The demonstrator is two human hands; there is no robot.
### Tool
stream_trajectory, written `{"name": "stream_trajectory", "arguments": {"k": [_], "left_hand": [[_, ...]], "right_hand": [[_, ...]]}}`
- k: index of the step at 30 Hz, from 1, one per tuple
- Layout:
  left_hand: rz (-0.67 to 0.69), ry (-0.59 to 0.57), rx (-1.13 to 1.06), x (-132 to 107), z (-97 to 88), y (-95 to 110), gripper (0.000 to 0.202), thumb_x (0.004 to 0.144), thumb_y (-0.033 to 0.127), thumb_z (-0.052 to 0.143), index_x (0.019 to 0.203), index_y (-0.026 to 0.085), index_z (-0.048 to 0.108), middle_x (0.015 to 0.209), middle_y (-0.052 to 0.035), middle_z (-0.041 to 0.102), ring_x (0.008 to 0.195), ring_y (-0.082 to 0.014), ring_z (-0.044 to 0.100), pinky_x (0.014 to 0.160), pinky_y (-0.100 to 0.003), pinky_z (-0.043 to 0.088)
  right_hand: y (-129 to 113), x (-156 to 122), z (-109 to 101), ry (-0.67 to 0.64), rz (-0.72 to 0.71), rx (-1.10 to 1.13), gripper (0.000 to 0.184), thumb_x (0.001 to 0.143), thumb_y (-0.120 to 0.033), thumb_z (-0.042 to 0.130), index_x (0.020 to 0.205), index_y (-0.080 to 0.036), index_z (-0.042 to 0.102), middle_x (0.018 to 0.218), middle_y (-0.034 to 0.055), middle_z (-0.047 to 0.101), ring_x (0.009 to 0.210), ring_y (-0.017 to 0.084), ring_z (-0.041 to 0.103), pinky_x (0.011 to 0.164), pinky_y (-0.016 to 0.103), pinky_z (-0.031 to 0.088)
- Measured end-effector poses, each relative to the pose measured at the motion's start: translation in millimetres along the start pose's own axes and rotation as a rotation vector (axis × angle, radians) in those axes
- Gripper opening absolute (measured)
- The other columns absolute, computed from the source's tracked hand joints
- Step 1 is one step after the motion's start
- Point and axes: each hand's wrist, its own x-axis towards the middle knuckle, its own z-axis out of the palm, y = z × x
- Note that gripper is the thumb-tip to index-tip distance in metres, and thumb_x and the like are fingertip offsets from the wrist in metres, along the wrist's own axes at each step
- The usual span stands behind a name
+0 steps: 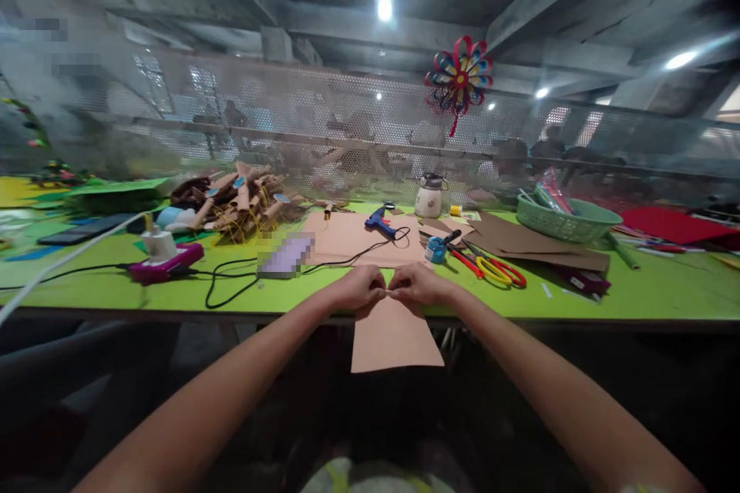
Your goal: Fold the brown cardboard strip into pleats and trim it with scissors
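Note:
Between my two hands is a tan sheet of paper point(396, 339), pinched at its far edge so that the rest hangs toward me past the table's front edge. My left hand point(359, 286) grips that edge from the left, fingers closed. Right beside it, my right hand point(421, 283) pinches the same edge, the fingertips of both nearly touching. The pinched edge looks rolled or folded, though fingers hide most of it. Just beyond my hands, a larger tan sheet point(335, 235) lies flat, with a blue glue gun point(380, 223) on it.
Scissors with red and yellow handles point(500, 271) and a blue jar point(435, 249) lie to the right. A green basket point(570, 219) stands farther right. Leftward are a phone point(284, 256), a purple power strip point(167, 262) with cords, and a pile of rolled brown paper pieces point(243, 200).

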Motion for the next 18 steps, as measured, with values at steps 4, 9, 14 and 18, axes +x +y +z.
{"name": "stream_trajectory", "arguments": {"k": [4, 9, 14, 18], "left_hand": [[-0.003, 0.043, 0.029, -2, 2.6, -1, 0.018, 0.080, 0.027, 0.054, 0.080, 0.013, 0.066, 0.077, -0.0048, 0.062, 0.070, -0.0156, 0.054, 0.060, -0.023, 0.037], [-0.011, 0.045, 0.057, -4, 3.5, 0, 0.019, 0.082, 0.029, 0.054, 0.081, 0.014, 0.065, 0.078, -0.0048, 0.061, 0.069, -0.0155, 0.054, 0.059, -0.024, 0.038], [0.063, 0.058, 0.118, -4, 7.7, -8, 0.018, 0.083, 0.024, 0.053, 0.085, 0.015, 0.068, 0.082, -0.0059, 0.060, 0.074, -0.0159, 0.055, 0.063, -0.024, 0.038], [0.087, 0.079, 0.157, -7, 9.6, -13, 0.018, 0.084, 0.022, 0.051, 0.085, 0.017, 0.068, 0.082, -0.0049, 0.059, 0.075, -0.0159, 0.055, 0.063, -0.024, 0.036]], "right_hand": [[-5, -1, 0, 0.009, 0.040, -0.005, 0.021, 0.078, -0.028, 0.063, 0.084, -0.009, 0.072, 0.072, 0.0040, 0.065, 0.063, 0.011, 0.053, 0.057, 0.020, 0.039], [-11, -7, 2, 0.057, 0.000, -0.136, 0.016, 0.080, -0.023, 0.062, 0.082, -0.009, 0.070, 0.071, 0.0038, 0.062, 0.061, 0.010, 0.050, 0.056, 0.020, 0.036], [-7, -13, 5, 0.105, -0.056, -0.239, 0.009, 0.082, -0.018, 0.061, 0.082, -0.011, 0.066, 0.076, 0.0042, 0.058, 0.068, 0.011, 0.048, 0.060, 0.021, 0.035], [-1, -14, 6, 0.099, -0.074, -0.297, 0.006, 0.082, -0.017, 0.061, 0.080, -0.012, 0.063, 0.076, 0.0041, 0.055, 0.073, 0.014, 0.047, 0.063, 0.023, 0.034]]}}
